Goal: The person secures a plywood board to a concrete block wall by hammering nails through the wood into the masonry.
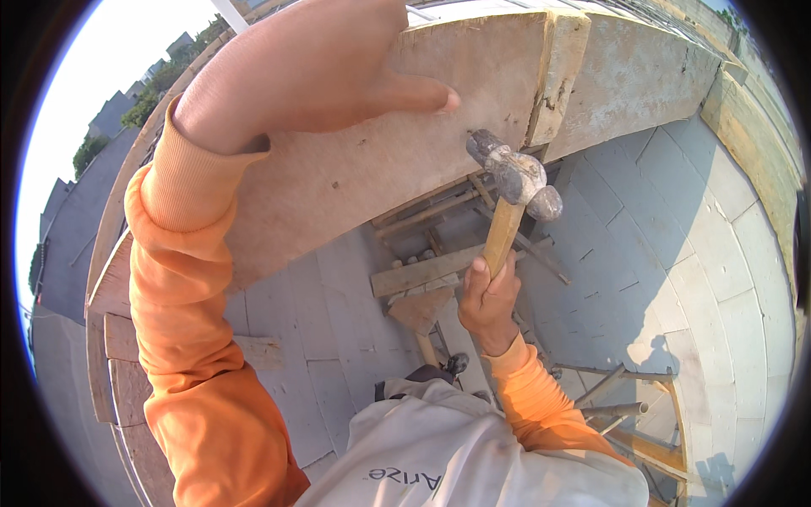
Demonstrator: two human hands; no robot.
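My right hand (492, 306) is wrapped round the wooden handle of a ball-peen hammer (517, 176). The hammer is raised, its worn grey head close to the face of a long plywood board (355, 177) as seen from above. Large in the upper left, my left hand (312, 72) reaches over the board's upper edge. Its thumb stretches out across the board's face, while the other fingers are cut off by the picture's top or hidden. A wooden batten (559, 76) stands upright against the board, right of the hammer head.
Far below lie a pale block wall or paved surface (625, 220) and several timber planks (431, 269). A wooden frame with poles (634, 410) stands at lower right. Metal bars (422, 13) show behind the board. Another timber plank (752, 127) runs along the right.
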